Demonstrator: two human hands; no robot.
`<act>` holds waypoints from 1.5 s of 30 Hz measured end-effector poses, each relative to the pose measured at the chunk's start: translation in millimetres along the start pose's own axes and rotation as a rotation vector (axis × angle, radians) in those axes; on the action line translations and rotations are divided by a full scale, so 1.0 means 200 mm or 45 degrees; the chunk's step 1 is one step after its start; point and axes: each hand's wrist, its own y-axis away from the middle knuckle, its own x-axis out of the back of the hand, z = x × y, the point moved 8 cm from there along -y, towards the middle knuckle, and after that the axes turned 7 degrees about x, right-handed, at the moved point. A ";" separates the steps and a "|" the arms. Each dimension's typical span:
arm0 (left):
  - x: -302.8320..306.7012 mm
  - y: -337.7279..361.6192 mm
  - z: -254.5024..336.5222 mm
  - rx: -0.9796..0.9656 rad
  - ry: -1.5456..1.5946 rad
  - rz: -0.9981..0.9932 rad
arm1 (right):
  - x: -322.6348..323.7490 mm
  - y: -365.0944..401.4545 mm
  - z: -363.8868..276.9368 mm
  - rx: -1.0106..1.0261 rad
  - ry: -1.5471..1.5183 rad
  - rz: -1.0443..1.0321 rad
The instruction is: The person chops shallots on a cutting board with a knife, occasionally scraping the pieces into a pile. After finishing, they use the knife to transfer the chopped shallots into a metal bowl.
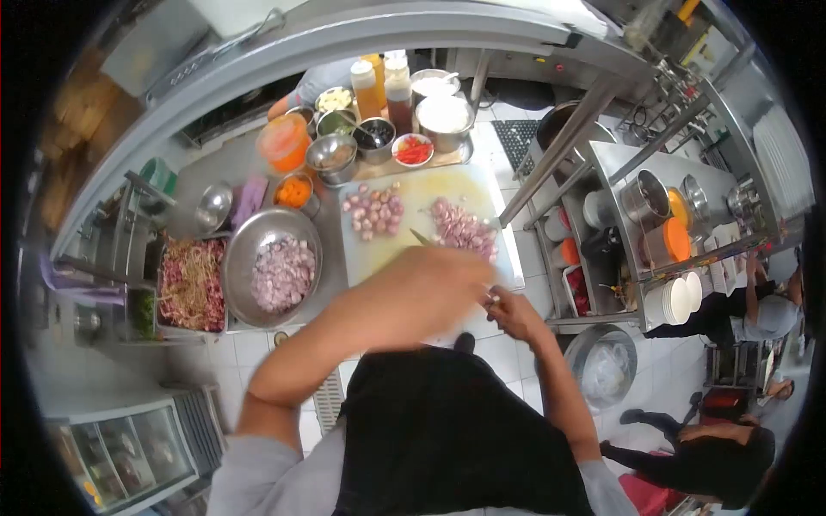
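Observation:
My left hand [456, 277], blurred, reaches across the near edge of the white cutting board [366, 251]. A knife [422, 237] juts from beneath it, blade pointing up and left; the handle is hidden in the hand. Just right of the board's near edge, my right hand [514, 315] has its fingers pinched round something small that I cannot make out. Peeled whole shallots [373, 211] lie on the board's left part, and a heap of cut shallots [460, 227] on its right. A steel bowl [234, 273] of cut shallots [283, 273] stands left of the board.
Behind the board are squeeze bottles [364, 89], small bowls and a cup of red chillies [413, 150]. A tray of shallots [191, 284] sits far left. Steel shelving [615, 163] rises on the right. People [723, 451] are at the far right; another person's arm [297, 96] shows behind the counter.

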 end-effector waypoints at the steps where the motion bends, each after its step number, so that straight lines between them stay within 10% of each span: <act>1: -0.08 0.02 -0.31 0.235 0.037 0.204 | -0.01 0.03 -0.06 0.029 0.074 0.022; 8: -0.37 0.39 -1.59 0.912 -0.195 0.771 | -0.22 0.08 -0.06 -0.020 -0.022 0.005; 45: -0.76 0.09 -1.24 0.382 0.104 0.666 | -0.33 0.16 -0.17 -0.130 0.440 0.024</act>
